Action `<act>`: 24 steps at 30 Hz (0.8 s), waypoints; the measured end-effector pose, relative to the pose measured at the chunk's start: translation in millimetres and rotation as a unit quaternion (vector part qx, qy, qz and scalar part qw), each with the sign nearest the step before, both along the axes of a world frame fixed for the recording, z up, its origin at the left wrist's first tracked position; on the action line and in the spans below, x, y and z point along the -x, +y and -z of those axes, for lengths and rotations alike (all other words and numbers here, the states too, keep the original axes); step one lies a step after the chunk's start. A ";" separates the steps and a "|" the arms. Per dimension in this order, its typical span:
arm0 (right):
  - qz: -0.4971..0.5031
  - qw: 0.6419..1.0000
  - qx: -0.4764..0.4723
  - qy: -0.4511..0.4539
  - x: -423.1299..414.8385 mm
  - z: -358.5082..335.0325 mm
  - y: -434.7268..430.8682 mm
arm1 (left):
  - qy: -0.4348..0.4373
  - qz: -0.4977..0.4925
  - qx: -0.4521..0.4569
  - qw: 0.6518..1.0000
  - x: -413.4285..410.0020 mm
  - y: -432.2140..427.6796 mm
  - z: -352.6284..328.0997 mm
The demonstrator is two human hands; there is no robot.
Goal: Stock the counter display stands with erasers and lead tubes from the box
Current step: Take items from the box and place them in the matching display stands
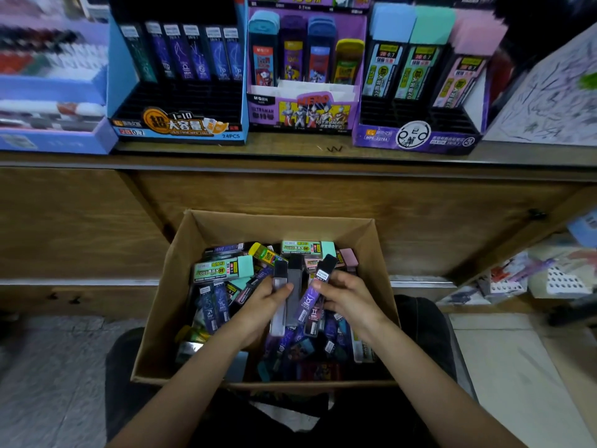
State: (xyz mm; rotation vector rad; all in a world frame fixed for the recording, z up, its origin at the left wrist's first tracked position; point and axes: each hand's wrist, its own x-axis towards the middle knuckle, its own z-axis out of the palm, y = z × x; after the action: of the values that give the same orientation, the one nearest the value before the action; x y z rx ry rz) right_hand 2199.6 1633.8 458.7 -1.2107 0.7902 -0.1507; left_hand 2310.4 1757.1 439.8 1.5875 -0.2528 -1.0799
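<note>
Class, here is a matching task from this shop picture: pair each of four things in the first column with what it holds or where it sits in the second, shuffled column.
Column one
1. left hand
2. right hand
3. blue display stand
4. cardboard box

Column two
A. on the counter, left of the Ultraman stand
B. holds a purple lead tube
C. below the counter, full of loose packs
D. holds grey tubes

Pairs: 1-D, 2-B, 3-A, 4-C.
</note>
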 end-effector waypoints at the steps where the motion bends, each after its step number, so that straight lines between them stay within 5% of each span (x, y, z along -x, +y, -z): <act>1: -0.002 1.000 -0.007 -0.009 -2.1 -4.7 -0.5 | 0.045 -0.018 0.016 0.999 0.1 -0.8 -4.1; 8: 0.009 1.000 -0.018 -0.023 -21.5 -31.9 1.4 | 0.135 -0.047 0.072 0.987 -2.4 -9.5 -39.7; 24: -0.056 0.994 0.035 -0.082 -32.6 -125.2 -13.5 | -0.017 -0.015 0.160 0.987 -19.9 -14.3 -115.9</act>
State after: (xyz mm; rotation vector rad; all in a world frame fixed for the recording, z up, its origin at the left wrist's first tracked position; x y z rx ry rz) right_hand 2232.2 1620.3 583.9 -1.2885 0.5769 -0.1837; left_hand 2330.3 1742.7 555.7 1.3179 -0.4031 -0.9367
